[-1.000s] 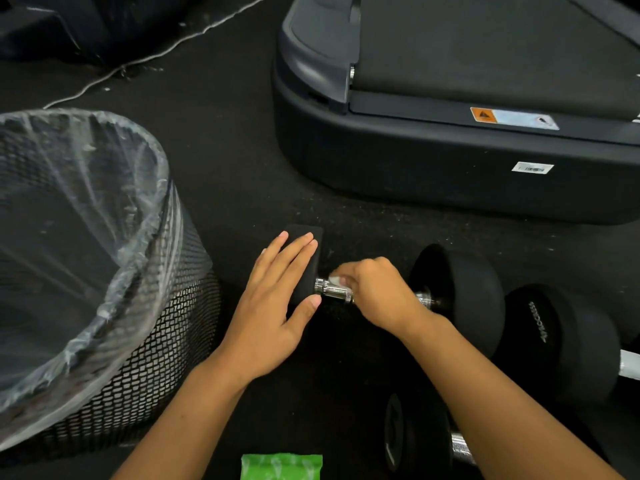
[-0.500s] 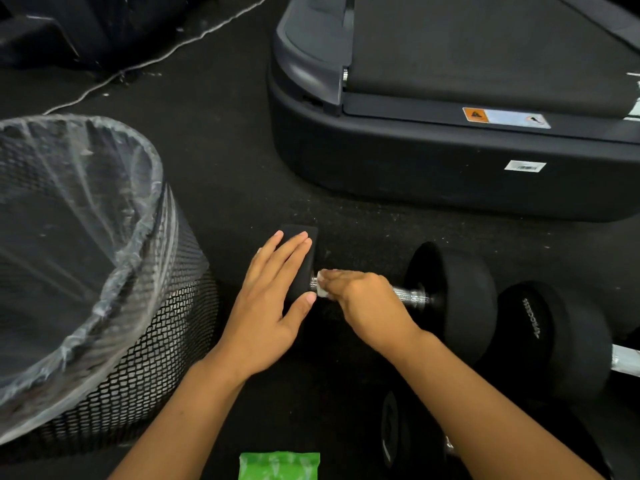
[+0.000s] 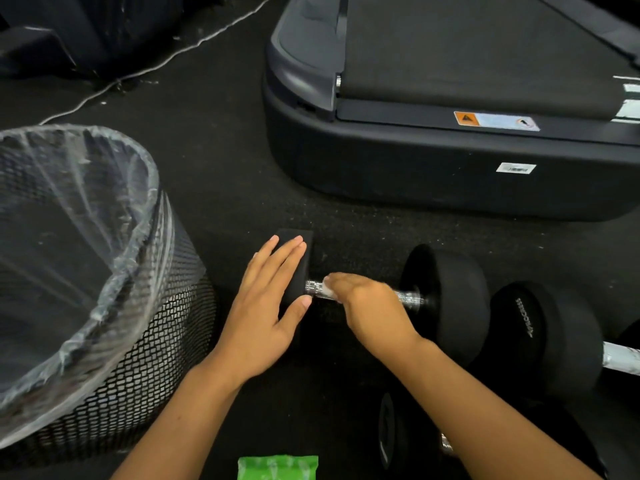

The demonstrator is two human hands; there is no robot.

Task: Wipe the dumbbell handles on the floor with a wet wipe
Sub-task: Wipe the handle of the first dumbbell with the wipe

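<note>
A black dumbbell (image 3: 446,299) lies on the dark floor with its chrome handle (image 3: 313,288) running left to right. My left hand (image 3: 268,306) rests flat, fingers straight, on the dumbbell's left head. My right hand (image 3: 372,306) curls over the handle and holds a white wet wipe (image 3: 327,292) against it; only a corner of the wipe shows. A second dumbbell (image 3: 543,334) lies to the right, and a third dumbbell (image 3: 398,431) sits partly under my right forearm.
A black mesh bin (image 3: 138,358) with a clear plastic liner stands at the left. A treadmill base (image 3: 415,174) fills the back right. A green pack of wipes (image 3: 277,467) lies at the bottom edge. A white cable (image 3: 166,60) crosses the floor at the back.
My right hand with the wipe slid left along the handle toward the left head, then back a little to the right. My left hand stayed on the head.
</note>
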